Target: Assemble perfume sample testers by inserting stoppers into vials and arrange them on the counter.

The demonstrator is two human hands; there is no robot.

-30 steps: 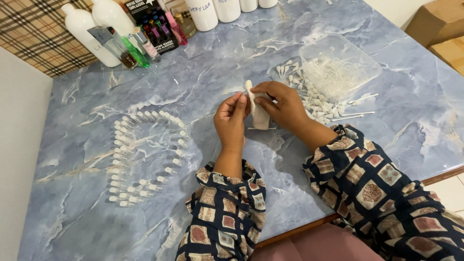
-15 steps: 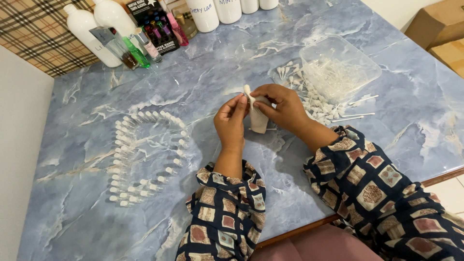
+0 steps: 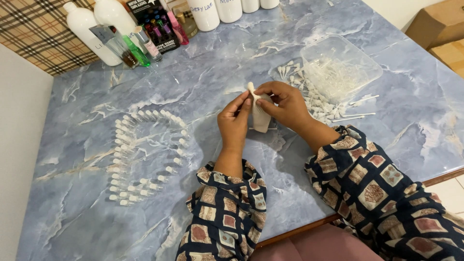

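Note:
My left hand and my right hand meet over the middle of a blue marble table. Together they pinch a small white spray cap at the top of a small white bottle. The right hand's fingers wrap the bottle's upper part; the left thumb and forefinger touch the cap from the left. Both arms wear dark patterned sleeves.
Several small clear vials lie in a curved row at the left. A clear plastic tub with loose white spray pumps sits to the right. White bottles and coloured vials stand at the far edge. A cardboard box is off the table.
Both hands with the bottle have shifted slightly toward me and the fingers have regripped the cap. Nothing else has moved.

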